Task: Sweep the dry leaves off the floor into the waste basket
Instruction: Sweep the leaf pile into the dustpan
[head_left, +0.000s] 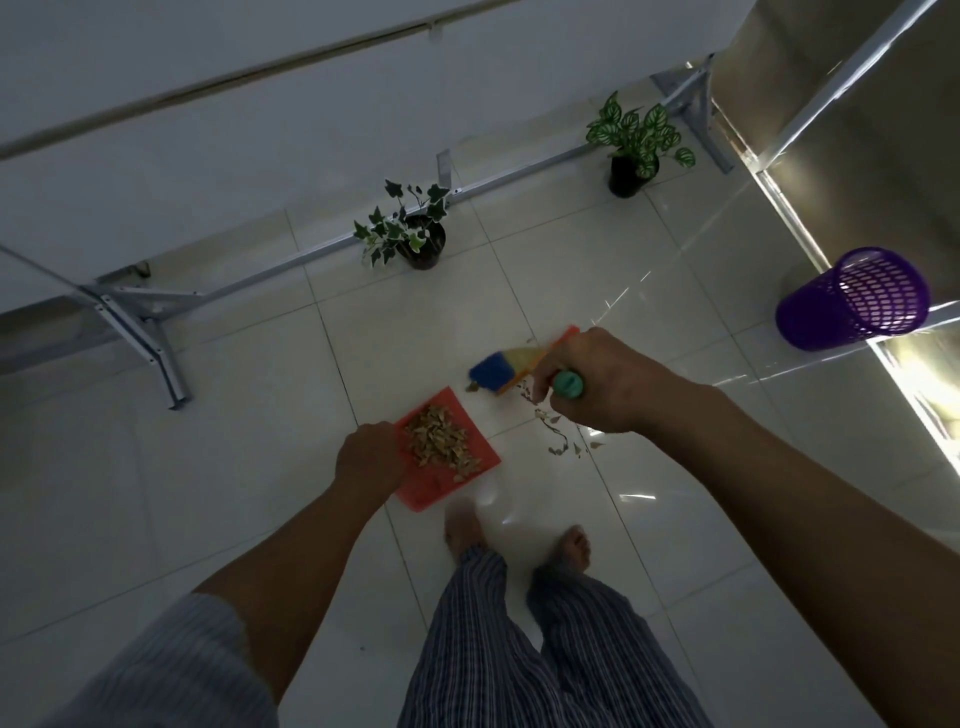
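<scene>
Two potted plants stand by the wall; the purple waste basket stands well apart at right. The left hand grips an orange dustpan piled with dry leaves. The right hand grips the broom near loose leaves on the floor.

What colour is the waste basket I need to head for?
Purple, with a mesh wall; the waste basket stands at far right in the head view.
</scene>
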